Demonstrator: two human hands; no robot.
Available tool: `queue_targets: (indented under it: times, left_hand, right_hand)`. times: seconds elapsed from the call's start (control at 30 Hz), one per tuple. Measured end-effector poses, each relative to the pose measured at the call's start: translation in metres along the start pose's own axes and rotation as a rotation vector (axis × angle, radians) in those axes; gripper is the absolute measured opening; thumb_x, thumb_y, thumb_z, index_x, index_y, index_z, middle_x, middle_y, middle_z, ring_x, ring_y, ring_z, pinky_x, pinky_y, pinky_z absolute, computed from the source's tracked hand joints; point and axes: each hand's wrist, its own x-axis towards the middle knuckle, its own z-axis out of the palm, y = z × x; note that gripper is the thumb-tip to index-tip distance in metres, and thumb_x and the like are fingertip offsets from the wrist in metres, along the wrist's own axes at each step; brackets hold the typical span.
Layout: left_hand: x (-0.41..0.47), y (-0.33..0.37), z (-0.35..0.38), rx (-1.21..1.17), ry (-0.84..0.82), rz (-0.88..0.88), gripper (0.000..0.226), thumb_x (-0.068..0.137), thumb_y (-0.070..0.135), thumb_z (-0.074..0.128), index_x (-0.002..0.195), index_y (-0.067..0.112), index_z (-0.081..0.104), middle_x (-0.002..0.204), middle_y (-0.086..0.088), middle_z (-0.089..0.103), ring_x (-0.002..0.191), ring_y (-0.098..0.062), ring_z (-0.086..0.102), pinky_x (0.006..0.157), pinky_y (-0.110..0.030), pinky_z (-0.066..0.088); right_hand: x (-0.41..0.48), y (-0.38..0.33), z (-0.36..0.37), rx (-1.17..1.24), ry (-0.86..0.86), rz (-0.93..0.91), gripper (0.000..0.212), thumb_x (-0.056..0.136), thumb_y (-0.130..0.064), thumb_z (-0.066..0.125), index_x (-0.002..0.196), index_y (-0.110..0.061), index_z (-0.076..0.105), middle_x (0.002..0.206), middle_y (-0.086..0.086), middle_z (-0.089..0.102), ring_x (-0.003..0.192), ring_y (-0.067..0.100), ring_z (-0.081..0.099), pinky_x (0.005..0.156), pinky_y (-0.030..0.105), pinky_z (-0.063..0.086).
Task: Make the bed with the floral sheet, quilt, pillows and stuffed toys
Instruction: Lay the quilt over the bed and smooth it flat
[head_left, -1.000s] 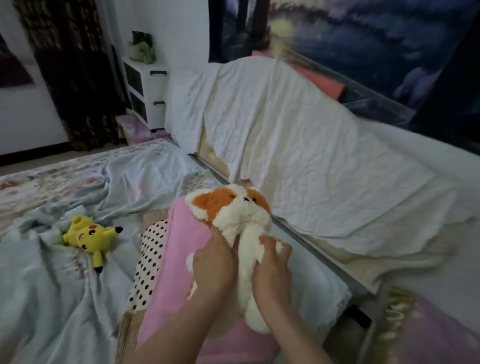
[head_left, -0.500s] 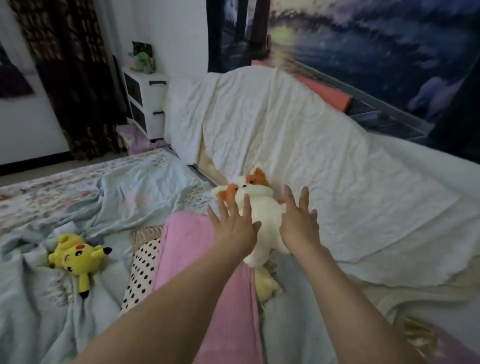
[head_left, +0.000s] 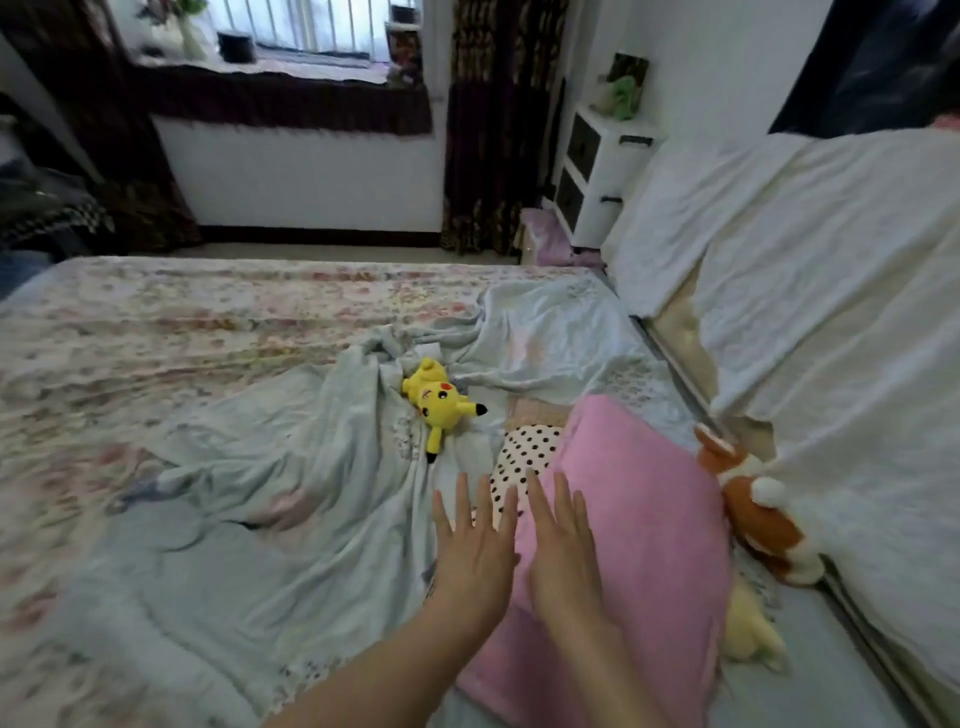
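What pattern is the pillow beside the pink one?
The pillow has black dots on white; head view.

We find no legible text, label, brand, number or sign on any surface in this view; the printed patterns on the bedding carry no readable characters.

Both hands reach forward side by side with fingers straight — the left hand (head_left: 474, 551) over the crumpled pale blue quilt (head_left: 291, 519), the right hand (head_left: 563, 553) over the pink pillow (head_left: 644, 519). A yellow stuffed toy (head_left: 439, 401) lies on the quilt beyond them, a polka-dot pillow (head_left: 530, 454) peeks beside the pink one, and an orange-and-white stuffed toy (head_left: 753, 512) sits wedged against the white-draped headboard (head_left: 831, 312) — the floral sheet (head_left: 208, 317) spreads behind.
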Motion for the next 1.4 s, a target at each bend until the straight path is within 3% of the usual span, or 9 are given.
queue_targets:
  times: [0.23, 0.3, 0.37, 0.43, 0.7, 0.97, 1.13, 1.3, 1.4]
  left_hand:
    - [-0.043, -0.126, -0.011, 0.003, -0.031, -0.177, 0.092, 0.055, 0.046, 0.089, 0.136, 0.021, 0.056, 0.140, -0.017, 0.052, 0.132, -0.045, 0.043, 0.105, -0.066, 0.020]
    - [-0.054, -0.155, -0.014, -0.002, -0.041, -0.222, 0.088, 0.070, 0.045, 0.081, 0.146, 0.023, 0.042, 0.150, -0.017, 0.041, 0.141, -0.045, 0.028, 0.109, -0.065, 0.008]
    - [-0.070, -0.195, -0.010, 0.027, -0.054, -0.242, 0.080, 0.092, 0.045, 0.058, 0.155, 0.027, 0.011, 0.161, -0.015, 0.011, 0.147, -0.043, -0.001, 0.107, -0.064, -0.014]
    - [-0.084, -0.229, -0.008, 0.036, -0.072, -0.264, 0.076, 0.100, 0.044, 0.043, 0.154, 0.027, -0.007, 0.162, -0.012, -0.009, 0.146, -0.041, -0.016, 0.106, -0.064, -0.022]
    - [-0.129, -0.405, 0.010, 0.020, -0.145, -0.309, 0.083, 0.101, 0.043, 0.042, 0.143, 0.028, -0.028, 0.162, -0.010, -0.013, 0.141, -0.037, -0.028, 0.108, -0.065, -0.018]
    - [-0.125, -0.519, 0.040, 0.057, -0.232, -0.260, 0.083, 0.098, 0.042, 0.049, 0.153, 0.029, -0.012, 0.162, -0.010, -0.010, 0.145, -0.040, -0.018, 0.109, -0.064, -0.018]
    - [-0.130, -0.552, 0.079, 0.056, -0.318, -0.254, 0.081, 0.099, 0.038, 0.048, 0.153, 0.029, -0.012, 0.162, -0.010, -0.012, 0.145, -0.040, -0.019, 0.107, -0.062, -0.021]
    - [-0.122, -0.591, 0.145, 0.033, -0.372, -0.281, 0.081, 0.099, 0.034, 0.048, 0.153, 0.028, -0.012, 0.162, -0.010, -0.012, 0.142, -0.036, -0.027, 0.097, -0.056, -0.032]
    - [-0.097, -0.614, 0.168, 0.024, -0.357, -0.297, 0.080, 0.098, 0.037, 0.048, 0.154, 0.027, -0.009, 0.162, -0.011, -0.009, 0.143, -0.037, -0.024, 0.106, -0.057, -0.024]
  right_hand:
    - [-0.002, -0.109, 0.063, -0.010, -0.071, -0.222, 0.095, 0.092, 0.006, 0.050, 0.153, -0.038, -0.010, 0.162, -0.002, -0.016, 0.150, 0.021, -0.011, 0.120, 0.031, 0.006]
    - [-0.003, -0.133, 0.080, -0.028, -0.079, -0.245, 0.097, 0.091, 0.007, 0.050, 0.153, -0.038, -0.009, 0.162, -0.002, -0.017, 0.150, 0.022, -0.010, 0.122, 0.034, 0.012]
    - [-0.008, -0.164, 0.101, -0.015, -0.116, -0.258, 0.095, 0.090, 0.009, 0.045, 0.153, -0.039, -0.008, 0.162, -0.003, -0.018, 0.150, 0.022, -0.010, 0.121, 0.039, 0.015]
    - [-0.014, -0.191, 0.120, -0.006, -0.136, -0.267, 0.094, 0.090, 0.012, 0.041, 0.152, -0.041, -0.007, 0.162, -0.003, -0.017, 0.150, 0.020, -0.011, 0.121, 0.040, 0.013]
    - [-0.030, -0.323, 0.218, -0.006, -0.212, -0.319, 0.099, 0.082, 0.017, 0.039, 0.152, -0.033, -0.009, 0.162, 0.002, -0.013, 0.150, 0.026, -0.006, 0.120, 0.031, 0.015]
    - [-0.014, -0.392, 0.300, -0.057, -0.252, -0.307, 0.099, 0.081, 0.018, 0.043, 0.155, -0.033, 0.001, 0.163, 0.004, -0.011, 0.150, 0.024, -0.003, 0.119, 0.034, 0.020]
    - [-0.002, -0.407, 0.356, -0.082, -0.363, -0.291, 0.093, 0.087, 0.014, 0.041, 0.155, -0.030, -0.005, 0.163, 0.005, -0.012, 0.151, 0.021, -0.006, 0.120, 0.029, 0.009]
    - [0.020, -0.412, 0.429, -0.108, -0.439, -0.284, 0.091, 0.091, 0.009, 0.043, 0.155, -0.032, -0.007, 0.163, 0.002, -0.013, 0.151, 0.021, -0.004, 0.119, 0.030, 0.011]
    - [0.052, -0.415, 0.457, -0.132, -0.425, -0.329, 0.082, 0.094, 0.005, 0.037, 0.155, -0.032, -0.005, 0.163, 0.002, -0.012, 0.151, 0.019, -0.004, 0.120, 0.031, 0.012]
